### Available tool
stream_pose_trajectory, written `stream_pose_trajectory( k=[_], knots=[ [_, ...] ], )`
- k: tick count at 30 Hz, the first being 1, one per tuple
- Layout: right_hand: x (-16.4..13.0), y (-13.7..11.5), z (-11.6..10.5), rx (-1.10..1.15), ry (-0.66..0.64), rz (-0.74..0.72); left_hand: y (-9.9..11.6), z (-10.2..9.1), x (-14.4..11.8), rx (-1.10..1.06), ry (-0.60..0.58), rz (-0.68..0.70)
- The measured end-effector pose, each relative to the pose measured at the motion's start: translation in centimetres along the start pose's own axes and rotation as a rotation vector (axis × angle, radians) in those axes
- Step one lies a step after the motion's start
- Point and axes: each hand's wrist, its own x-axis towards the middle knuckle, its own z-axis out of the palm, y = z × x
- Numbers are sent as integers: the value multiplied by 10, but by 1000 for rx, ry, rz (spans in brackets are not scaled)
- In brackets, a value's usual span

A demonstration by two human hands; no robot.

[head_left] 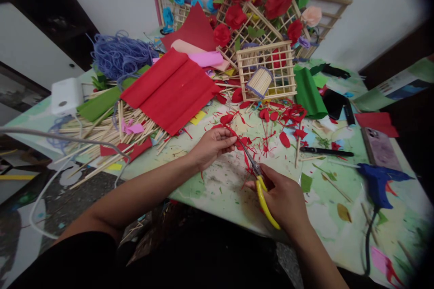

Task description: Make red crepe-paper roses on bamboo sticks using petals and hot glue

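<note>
You are in the middle of cutting: your right hand point(283, 198) is closed around the yellow-handled scissors point(259, 180), just below the centre of the frame, and their blades point up and left into a small piece of red crepe paper point(237, 137). Your left hand point(212, 144) pinches that piece between thumb and fingertips, a little above and left of the scissors, holding it taut over the table point(220, 189). Whether the blades are parted or closed on the paper I cannot tell — they are too thin at this size.

Cut red petals point(285, 139) lie scattered just right of your left hand, with thin red trimmings all round the scissors. The folded red crepe sheet point(169, 90) sits at upper left of centre, well apart from the cut.

By my judgement, the next snip calls for the left hand to turn the paper into the blades — fingertips kept clear of the cutting line.
</note>
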Motion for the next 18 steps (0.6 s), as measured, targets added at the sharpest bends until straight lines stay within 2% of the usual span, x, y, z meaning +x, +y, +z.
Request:
stream_pose_trajectory(
  k=[8, 18],
  knots=[
    [-2, 0, -1, -12, 20, -9, 2, -2, 2, 23, 59, 44],
    [-3, -1, -2, -18, -21, 25, 0, -1, 1, 125, 17, 64]
  ],
)
